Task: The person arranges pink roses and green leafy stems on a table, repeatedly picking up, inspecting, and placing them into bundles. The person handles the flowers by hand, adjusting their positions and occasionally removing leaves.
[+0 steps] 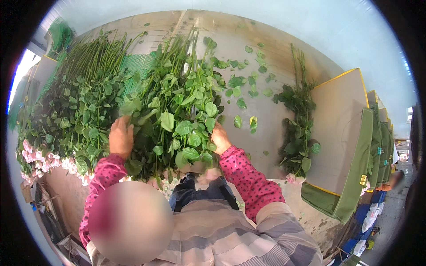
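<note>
A broad heap of leafy pink roses (pixel 177 102) lies in front of me, its stems pointing away and its blooms toward my body. At the heap's left side, my left hand (pixel 121 136) rests against the leaves, thumb apart from the fingers and no stem visible in it. On the opposite side, my right hand (pixel 220 138) has its fingers bent around the edge of the foliage, the fingertips partly hidden by leaves. A second, larger pile of pink roses (pixel 84 97) lies to the left, close to my left hand.
Green mesh (pixel 133 68) shows between the piles. Loose leaves (pixel 237 82) are scattered over the grey tabletop (pixel 270 115). Farther right, a small rose bunch (pixel 298 119) lies beside an upright yellow-edged board (pixel 341 133) with green cloth (pixel 355 177).
</note>
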